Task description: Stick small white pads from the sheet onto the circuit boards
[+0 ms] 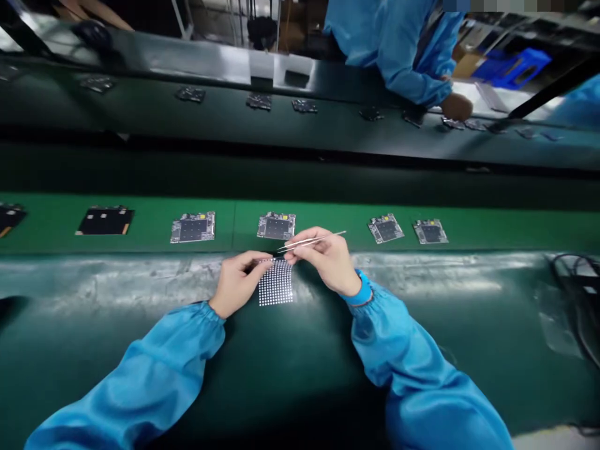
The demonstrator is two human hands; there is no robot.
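Note:
A small sheet of white dots lies on the dark green bench in front of me. My left hand pinches its upper left corner, fingers closed on it. My right hand holds thin metal tweezers, their tips down at the sheet's top edge and the long end pointing up to the right. Just beyond my hands a circuit board rests on the bright green conveyor belt.
Several more circuit boards lie along the belt, such as one to the left and one to the right. A second belt behind carries small parts. A person in a blue coat works at the far side. Black cables lie at right.

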